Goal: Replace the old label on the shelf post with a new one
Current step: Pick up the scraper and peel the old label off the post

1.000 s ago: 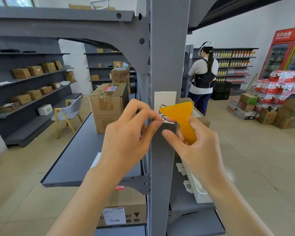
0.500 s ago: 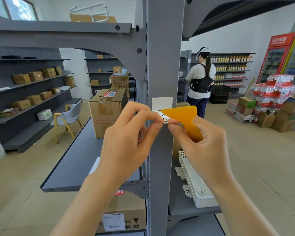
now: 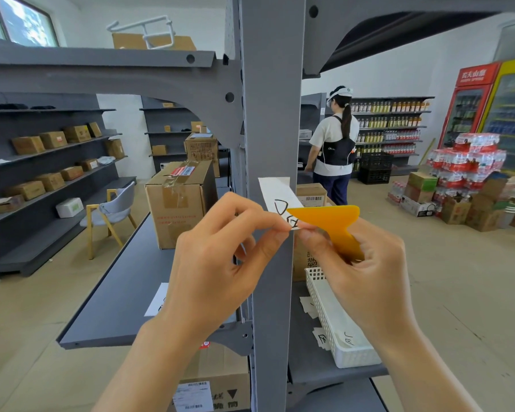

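Observation:
A grey shelf post [image 3: 272, 120] runs upright through the middle of the view. A white label [image 3: 277, 194] with black handwriting hangs on it, its lower end curled away from the metal. My left hand [image 3: 220, 251] pinches that loose lower end between thumb and forefinger. My right hand [image 3: 357, 263] grips an orange plastic scraper [image 3: 327, 220], whose broad blade lies across the label's lower part, and its thumb also touches the label's end.
A white slotted basket [image 3: 336, 319] with handwritten labels sits on the shelf to the right of the post. Cardboard boxes [image 3: 179, 206] stand on the grey shelf [image 3: 116, 298] at left. A person [image 3: 333, 150] stands farther back, by drink shelves and coolers.
The label's lower end has come away from the post and risen, pulled by my left fingers. The scraper blade has turned more level across it. The view has tilted upward.

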`<action>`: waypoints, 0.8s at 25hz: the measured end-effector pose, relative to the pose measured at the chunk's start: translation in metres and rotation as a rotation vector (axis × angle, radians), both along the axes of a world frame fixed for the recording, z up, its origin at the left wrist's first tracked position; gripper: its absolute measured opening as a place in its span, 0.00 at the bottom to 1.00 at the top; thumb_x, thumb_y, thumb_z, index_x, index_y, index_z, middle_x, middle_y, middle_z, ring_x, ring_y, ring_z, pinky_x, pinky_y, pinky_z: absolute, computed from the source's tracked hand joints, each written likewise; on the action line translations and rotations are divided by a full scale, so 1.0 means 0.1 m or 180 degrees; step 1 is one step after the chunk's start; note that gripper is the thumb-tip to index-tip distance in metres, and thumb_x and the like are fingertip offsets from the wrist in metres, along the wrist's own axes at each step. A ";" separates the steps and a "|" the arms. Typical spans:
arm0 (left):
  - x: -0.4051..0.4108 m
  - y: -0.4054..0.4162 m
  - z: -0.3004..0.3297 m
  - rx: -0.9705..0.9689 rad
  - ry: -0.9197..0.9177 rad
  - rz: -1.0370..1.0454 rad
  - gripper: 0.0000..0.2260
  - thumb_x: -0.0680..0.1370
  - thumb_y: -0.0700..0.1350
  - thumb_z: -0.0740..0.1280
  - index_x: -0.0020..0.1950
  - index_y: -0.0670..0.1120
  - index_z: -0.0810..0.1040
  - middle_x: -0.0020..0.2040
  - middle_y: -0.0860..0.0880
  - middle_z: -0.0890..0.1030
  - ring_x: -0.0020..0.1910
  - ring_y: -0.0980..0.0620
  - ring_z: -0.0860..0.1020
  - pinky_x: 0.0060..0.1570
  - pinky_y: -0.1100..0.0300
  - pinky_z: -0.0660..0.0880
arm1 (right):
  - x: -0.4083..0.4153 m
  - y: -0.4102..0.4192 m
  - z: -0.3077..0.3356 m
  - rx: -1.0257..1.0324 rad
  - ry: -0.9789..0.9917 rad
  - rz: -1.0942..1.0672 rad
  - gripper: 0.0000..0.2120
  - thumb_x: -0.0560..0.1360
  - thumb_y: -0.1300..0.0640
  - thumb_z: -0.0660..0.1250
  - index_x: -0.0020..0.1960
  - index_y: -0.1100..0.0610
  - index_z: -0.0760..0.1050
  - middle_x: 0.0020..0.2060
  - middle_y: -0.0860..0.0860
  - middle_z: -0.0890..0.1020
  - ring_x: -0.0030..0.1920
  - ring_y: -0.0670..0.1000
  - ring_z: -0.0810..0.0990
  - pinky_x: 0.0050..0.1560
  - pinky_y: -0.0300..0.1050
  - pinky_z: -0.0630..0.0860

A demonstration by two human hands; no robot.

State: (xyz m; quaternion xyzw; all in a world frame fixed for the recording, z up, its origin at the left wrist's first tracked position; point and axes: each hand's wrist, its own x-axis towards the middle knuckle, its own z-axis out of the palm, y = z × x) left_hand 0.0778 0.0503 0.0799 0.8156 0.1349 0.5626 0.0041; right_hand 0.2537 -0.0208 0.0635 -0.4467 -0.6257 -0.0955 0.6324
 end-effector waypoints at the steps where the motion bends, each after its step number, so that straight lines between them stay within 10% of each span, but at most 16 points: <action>1: 0.00 0.00 0.00 -0.0043 0.0014 -0.0053 0.09 0.81 0.49 0.68 0.50 0.46 0.86 0.47 0.49 0.80 0.34 0.52 0.78 0.30 0.55 0.78 | 0.01 -0.02 0.00 -0.0003 -0.0009 0.0000 0.08 0.76 0.56 0.72 0.54 0.56 0.86 0.30 0.48 0.82 0.28 0.44 0.71 0.33 0.29 0.67; 8: 0.03 0.02 0.02 -0.0391 -0.0037 -0.0215 0.11 0.82 0.48 0.63 0.53 0.48 0.84 0.47 0.54 0.79 0.36 0.52 0.79 0.33 0.59 0.76 | 0.11 -0.04 -0.06 -0.0092 0.0250 -0.0248 0.19 0.77 0.53 0.71 0.31 0.59 0.73 0.23 0.54 0.72 0.24 0.49 0.66 0.24 0.32 0.63; 12: 0.18 -0.08 -0.11 -0.0392 -0.0033 0.0006 0.07 0.80 0.45 0.65 0.53 0.49 0.84 0.46 0.54 0.80 0.34 0.54 0.80 0.32 0.57 0.78 | 0.21 -0.14 -0.08 -0.0087 0.0555 -0.0238 0.12 0.76 0.54 0.71 0.35 0.48 0.75 0.30 0.53 0.82 0.26 0.49 0.78 0.24 0.41 0.73; 16: 0.47 -0.28 -0.30 -0.0789 -0.0311 0.0199 0.07 0.79 0.46 0.65 0.54 0.51 0.82 0.49 0.57 0.81 0.37 0.58 0.81 0.31 0.60 0.78 | 0.39 -0.25 -0.15 -0.0392 0.0661 -0.0634 0.23 0.75 0.53 0.73 0.28 0.47 0.64 0.23 0.51 0.69 0.22 0.47 0.63 0.22 0.34 0.58; 20: 0.65 -0.31 -0.39 -0.0990 -0.0281 0.0172 0.07 0.79 0.47 0.65 0.53 0.54 0.81 0.49 0.60 0.80 0.38 0.58 0.81 0.31 0.65 0.77 | 0.78 -0.23 -0.39 -0.1030 0.1121 -0.0723 0.20 0.74 0.54 0.76 0.27 0.53 0.73 0.17 0.43 0.69 0.19 0.43 0.64 0.24 0.29 0.59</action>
